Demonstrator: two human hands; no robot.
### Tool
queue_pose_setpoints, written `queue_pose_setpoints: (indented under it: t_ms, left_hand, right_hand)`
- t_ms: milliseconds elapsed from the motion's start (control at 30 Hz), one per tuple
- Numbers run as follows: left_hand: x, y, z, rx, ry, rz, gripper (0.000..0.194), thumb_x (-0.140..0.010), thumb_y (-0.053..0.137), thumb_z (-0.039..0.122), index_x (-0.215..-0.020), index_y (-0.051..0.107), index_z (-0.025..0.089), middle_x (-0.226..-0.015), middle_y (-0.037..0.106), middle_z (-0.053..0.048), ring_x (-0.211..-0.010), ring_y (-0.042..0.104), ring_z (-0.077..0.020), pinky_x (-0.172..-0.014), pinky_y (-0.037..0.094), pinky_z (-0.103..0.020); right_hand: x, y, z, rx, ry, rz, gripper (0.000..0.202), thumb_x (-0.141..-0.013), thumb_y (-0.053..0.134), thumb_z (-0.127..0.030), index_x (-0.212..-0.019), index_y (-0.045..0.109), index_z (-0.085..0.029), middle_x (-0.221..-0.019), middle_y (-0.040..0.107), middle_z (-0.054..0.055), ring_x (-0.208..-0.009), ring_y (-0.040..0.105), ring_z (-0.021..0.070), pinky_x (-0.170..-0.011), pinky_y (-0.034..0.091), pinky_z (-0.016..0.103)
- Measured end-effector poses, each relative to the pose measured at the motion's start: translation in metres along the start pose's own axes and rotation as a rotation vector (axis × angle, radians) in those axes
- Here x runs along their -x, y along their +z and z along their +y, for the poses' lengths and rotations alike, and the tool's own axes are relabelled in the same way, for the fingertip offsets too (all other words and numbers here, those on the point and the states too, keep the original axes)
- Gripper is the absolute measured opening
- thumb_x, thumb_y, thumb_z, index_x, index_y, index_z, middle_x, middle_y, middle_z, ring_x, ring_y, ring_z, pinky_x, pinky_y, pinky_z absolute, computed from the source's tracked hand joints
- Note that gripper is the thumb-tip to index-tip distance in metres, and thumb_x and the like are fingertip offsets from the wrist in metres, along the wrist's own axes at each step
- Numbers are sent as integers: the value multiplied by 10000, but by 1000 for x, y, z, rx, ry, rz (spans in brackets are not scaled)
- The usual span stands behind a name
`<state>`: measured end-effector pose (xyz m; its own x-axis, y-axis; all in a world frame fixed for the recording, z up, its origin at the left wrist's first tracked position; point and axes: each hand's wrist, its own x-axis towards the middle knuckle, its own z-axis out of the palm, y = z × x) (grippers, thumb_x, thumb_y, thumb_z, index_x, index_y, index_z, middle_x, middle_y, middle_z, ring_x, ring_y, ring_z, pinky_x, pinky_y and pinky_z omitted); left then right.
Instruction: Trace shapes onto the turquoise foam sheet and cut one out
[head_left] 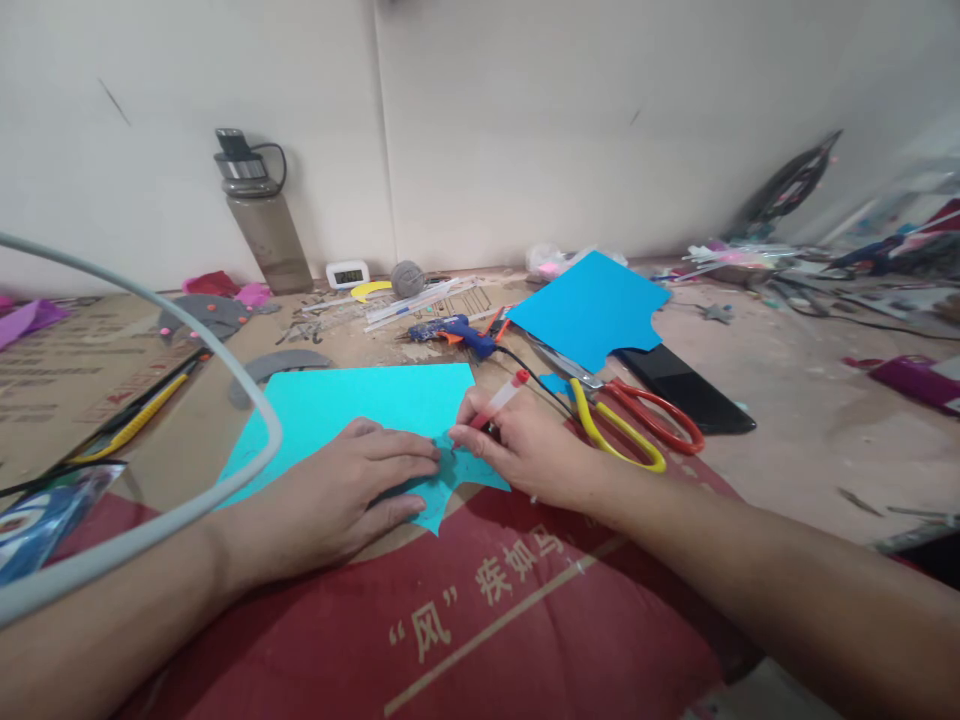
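Note:
A turquoise sheet (367, 395) with curved cut-outs along its near edge lies on the red printed cardboard (480, 620). My left hand (364, 485) rests flat on this sheet, its fingers stretched toward the right and holding nothing. In my right hand (525, 445) is a pen (499, 397) with a clear barrel and a red end. The pen slants down to the sheet just beside my left fingertips; its tip is mostly hidden by my fingers. Right of that hand lie scissors (626, 425) with one yellow and one red handle.
A blue sheet (589, 305) partly covers a black phone (686, 390) and the scissor blades. Behind the turquoise sheet lies a blue glue gun (454, 332). A bottle (264, 220) and small clock (348, 274) stand by the wall. A grey cable (274, 430) arcs across the left; a yellow cutter (139, 425) lies beyond.

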<state>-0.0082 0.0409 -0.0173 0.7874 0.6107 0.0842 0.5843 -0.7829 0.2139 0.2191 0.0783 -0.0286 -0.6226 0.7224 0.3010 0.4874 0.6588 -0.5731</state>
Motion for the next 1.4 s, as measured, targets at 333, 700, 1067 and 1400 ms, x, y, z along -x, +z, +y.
queue_pose_setpoints:
  t_ms: [333, 700, 1067, 1400]
  left_hand:
    - [0, 0, 0, -2, -6, -12, 328, -952, 426, 342, -1250, 531, 255, -1291, 572, -35, -1223, 474, -187, -1028, 285, -359]
    - [0, 0, -1, 12, 4, -6, 334, -950, 429, 341, -1259, 526, 256, -1284, 577, -36, -1228, 470, -186, -1033, 291, -358]
    - [0, 0, -1, 31, 11, 21, 324, -943, 445, 328, -1246, 541, 267, -1255, 596, -26, -1207, 490, -184, -1030, 302, -349]
    - [0, 0, -1, 1, 6, -14, 323, -956, 420, 334, -1251, 522, 252, -1296, 568, -28, -1231, 465, -183, -1036, 275, -358]
  right_hand:
    - [0, -1, -1, 15, -10, -10, 169, -919, 470, -266, -787, 516, -172, -693, 593, 13, -642, 511, 133, -595, 339, 249]
    - [1, -2, -3, 30, -27, -13, 168, -916, 472, -257, -773, 504, -174, -682, 581, 7, -635, 498, 133, -600, 333, 255]
    - [2, -2, -1, 45, -48, -16, 167, -915, 474, -261, -778, 515, -176, -686, 589, 6, -639, 502, 133, -604, 336, 256]
    - [3, -1, -1, 17, -48, -48, 168, -923, 464, -263, -790, 517, -173, -705, 600, 10, -649, 514, 133, -626, 350, 256]
